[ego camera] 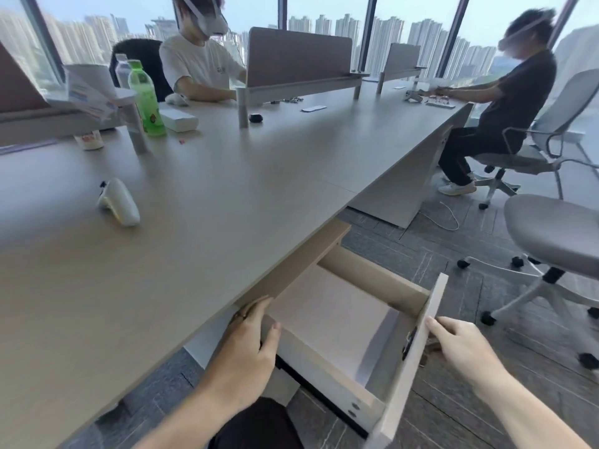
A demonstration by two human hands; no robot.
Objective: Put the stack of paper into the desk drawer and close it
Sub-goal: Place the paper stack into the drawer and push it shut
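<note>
The desk drawer (399,393) stands pulled out from under the desk (201,228), its light wooden front panel toward me. A pale stack of paper (334,315) lies flat inside and covers most of the bottom; a grey strip of drawer floor shows to its right. My left hand (249,338) reaches in under the desk edge and holds the stack at its left edge, thumb on top. My right hand (460,348) grips the top of the drawer front, thumb at the edge and fingers on the outer face.
A white controller (118,202), a green bottle (146,98), a white box (178,119) and desk dividers (298,59) are on the desk. Two people sit at the far side. A grey office chair (557,238) stands right of the drawer.
</note>
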